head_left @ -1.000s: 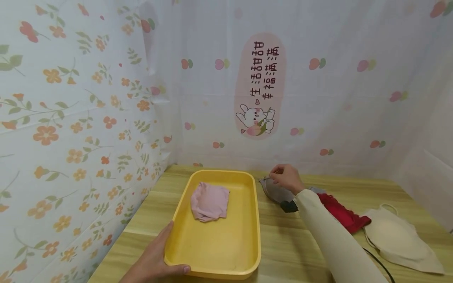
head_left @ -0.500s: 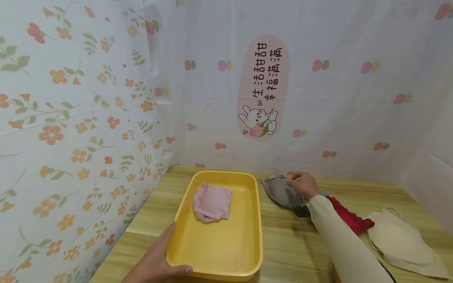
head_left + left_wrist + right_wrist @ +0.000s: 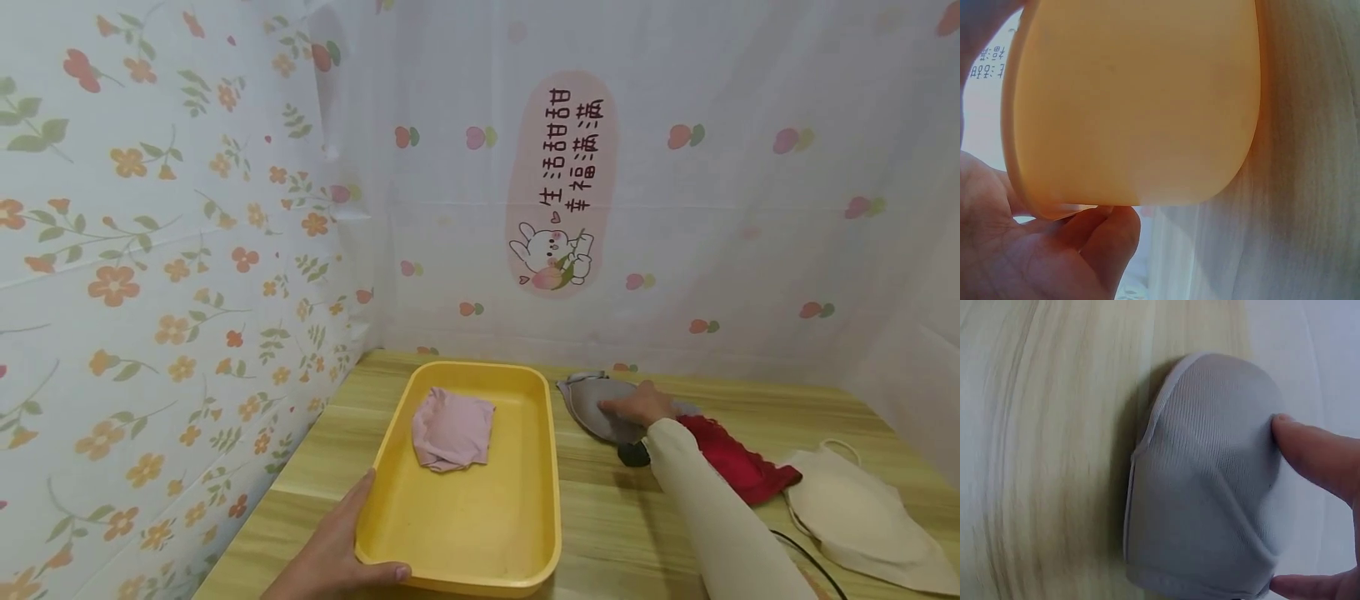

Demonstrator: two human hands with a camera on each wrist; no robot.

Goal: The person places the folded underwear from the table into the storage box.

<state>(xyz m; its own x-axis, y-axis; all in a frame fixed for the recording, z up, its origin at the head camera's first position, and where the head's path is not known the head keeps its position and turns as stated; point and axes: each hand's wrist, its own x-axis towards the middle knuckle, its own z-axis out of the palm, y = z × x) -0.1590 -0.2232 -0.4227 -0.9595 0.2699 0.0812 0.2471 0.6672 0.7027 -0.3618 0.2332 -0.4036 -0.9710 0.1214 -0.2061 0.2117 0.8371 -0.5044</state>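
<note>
At its near left corner, a yellow plastic tray [image 3: 457, 533] is held by my left hand [image 3: 337, 533], with the thumb along the front and fingers along the left side. A folded pink cloth garment [image 3: 453, 429] lies inside, toward the tray's far left. To the right of the tray is a grey bra [image 3: 592, 404], folded on the table. My right hand [image 3: 645, 405] touches it from above. In the right wrist view the bra's ribbed cup [image 3: 1210, 425] faces up, and two spread fingertips [image 3: 1282, 420] touch its edge. The other fingers are out of view.
A red lace-edged garment [image 3: 731, 458] and a cream bra-like garment [image 3: 855, 508] lie to the right, partly behind the right sleeve [image 3: 712, 500]. A small dark piece [image 3: 633, 454] sits under the right wrist. A black cord [image 3: 810, 560] runs near the front. Printed curtains [image 3: 450, 208] bound the table.
My right hand has moved right and down from the grey bra's far left end onto its cup, and the bra's far edge now lies folded over. The left hand stays on the tray.
</note>
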